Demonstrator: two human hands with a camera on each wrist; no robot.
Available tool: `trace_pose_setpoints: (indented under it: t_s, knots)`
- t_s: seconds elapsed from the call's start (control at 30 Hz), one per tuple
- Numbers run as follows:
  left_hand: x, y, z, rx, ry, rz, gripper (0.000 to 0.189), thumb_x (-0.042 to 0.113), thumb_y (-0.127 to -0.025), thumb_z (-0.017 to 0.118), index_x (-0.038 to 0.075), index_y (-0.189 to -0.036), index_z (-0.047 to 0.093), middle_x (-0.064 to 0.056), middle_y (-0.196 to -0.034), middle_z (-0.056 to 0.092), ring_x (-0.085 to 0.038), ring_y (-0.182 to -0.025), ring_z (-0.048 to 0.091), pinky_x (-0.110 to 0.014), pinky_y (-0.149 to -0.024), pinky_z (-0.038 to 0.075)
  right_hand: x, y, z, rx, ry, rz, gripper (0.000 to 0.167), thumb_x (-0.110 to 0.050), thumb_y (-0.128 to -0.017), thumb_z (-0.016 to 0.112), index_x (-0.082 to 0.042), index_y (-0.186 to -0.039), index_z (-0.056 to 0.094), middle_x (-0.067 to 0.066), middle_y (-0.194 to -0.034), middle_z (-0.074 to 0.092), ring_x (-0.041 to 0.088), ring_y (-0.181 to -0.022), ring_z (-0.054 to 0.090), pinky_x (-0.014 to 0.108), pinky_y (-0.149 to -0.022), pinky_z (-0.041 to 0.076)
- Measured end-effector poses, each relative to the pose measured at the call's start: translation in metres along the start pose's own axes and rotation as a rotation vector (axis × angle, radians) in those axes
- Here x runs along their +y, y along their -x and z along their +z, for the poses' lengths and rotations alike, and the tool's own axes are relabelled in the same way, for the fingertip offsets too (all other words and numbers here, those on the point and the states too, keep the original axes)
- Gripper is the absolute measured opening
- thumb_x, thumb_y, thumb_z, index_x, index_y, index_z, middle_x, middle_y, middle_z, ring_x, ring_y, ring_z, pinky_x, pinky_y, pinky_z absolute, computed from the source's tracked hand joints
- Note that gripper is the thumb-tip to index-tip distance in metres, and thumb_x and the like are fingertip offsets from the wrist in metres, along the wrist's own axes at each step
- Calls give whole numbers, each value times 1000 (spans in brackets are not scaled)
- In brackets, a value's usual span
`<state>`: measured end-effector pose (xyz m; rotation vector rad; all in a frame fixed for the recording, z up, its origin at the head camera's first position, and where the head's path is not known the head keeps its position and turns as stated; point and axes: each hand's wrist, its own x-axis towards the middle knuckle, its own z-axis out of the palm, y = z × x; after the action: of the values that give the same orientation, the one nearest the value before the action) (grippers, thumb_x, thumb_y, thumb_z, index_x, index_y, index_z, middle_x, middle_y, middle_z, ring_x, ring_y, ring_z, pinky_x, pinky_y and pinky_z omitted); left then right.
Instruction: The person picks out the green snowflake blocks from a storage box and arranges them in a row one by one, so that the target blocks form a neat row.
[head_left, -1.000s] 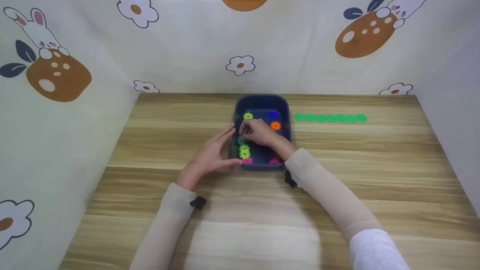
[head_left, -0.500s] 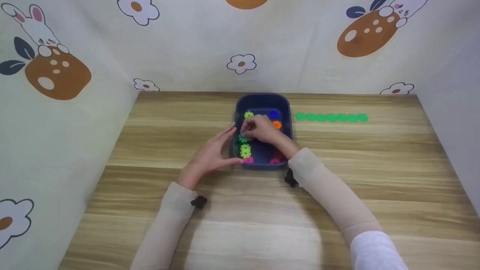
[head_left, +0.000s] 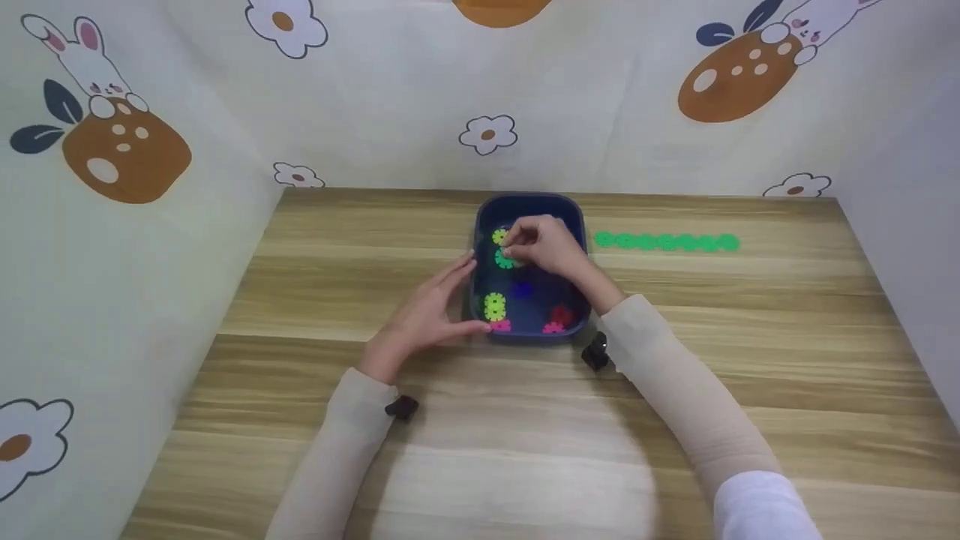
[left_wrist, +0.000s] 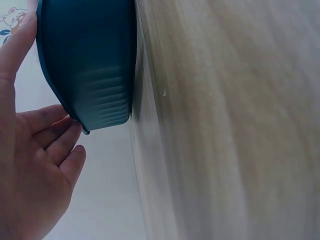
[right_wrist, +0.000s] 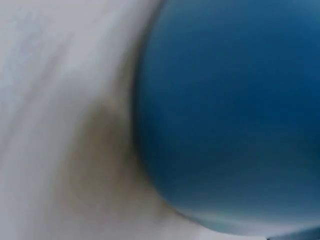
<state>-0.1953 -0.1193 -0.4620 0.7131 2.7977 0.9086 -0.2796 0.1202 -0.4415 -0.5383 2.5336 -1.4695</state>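
Note:
Inside a dark blue plastic bin lie flower-shaped interlocking discs. My right hand reaches over the bin's right side and pinches a green disc at thumb and fingertips. Just beyond it shows a yellow disc, partly covered by the fingers. My left hand rests along the left rim, fingers extended and thumb at the near left corner. The left wrist view shows the fingers touching the rim of the bin from outside. The right wrist view is blurred and filled by the bin's wall.
A row of joined green discs lies on the wooden table right of the bin. Yellow discs, a blue disc, a red disc and pink discs are in the bin. A patterned cloth wall stands behind.
My right hand has moved farther back and right in the bin with the green disc. A blue disc now shows mid-bin, and the orange disc is no longer visible. My left hand stays at the rim.

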Motion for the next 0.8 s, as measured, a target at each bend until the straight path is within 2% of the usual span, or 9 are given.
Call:
trace_pose_setpoints:
  t_s: [0.23, 0.4, 0.5, 0.67, 0.8]
  knots:
    - [2, 2, 0, -10, 34, -43, 100, 56, -79, 78, 21, -158, 29, 5, -168, 20, -27, -152, 29, -53, -122, 30, -4, 7, -35, 96, -109, 51, 16, -10, -91, 72, 4, -100, 71, 0, -81, 70, 9, -71, 68, 26, -67, 62]
    - [2, 3, 1, -19, 17, -57, 102, 58, -78, 78, 22, -159, 27, 5, -168, 19, -27, -153, 27, -54, -122, 29, -2, 10, -62, 188, -244, 90, 15, -3, -90, 71, 6, -101, 69, -9, -77, 67, 5, -70, 66, 22, -69, 62]
    - [1, 3, 1, -12, 5, -50, 102, 58, -78, 78, 20, -158, 28, 5, -168, 19, -27, -152, 28, -53, -122, 29, 3, 12, -78, 236, -285, 91, 17, -1, -90, 71, 9, -103, 68, -10, -77, 68, 5, -69, 66, 22, -68, 62]
    - [2, 2, 0, -1, -2, -42, 103, 59, -77, 78, 19, -158, 29, 5, -168, 19, -27, -152, 28, -52, -122, 30, 13, 18, -104, 304, -285, 88, 24, -3, -90, 71, 13, -107, 66, -12, -78, 68, 4, -68, 66, 20, -67, 61]
    - [2, 2, 1, 4, -23, -27, 103, 60, -77, 78, 18, -158, 30, 5, -168, 20, -27, -151, 31, -51, -121, 32, 21, 28, -124, 376, -317, 94, 18, -1, -90, 70, 11, -102, 67, -10, -75, 68, 3, -66, 67, 18, -65, 60]
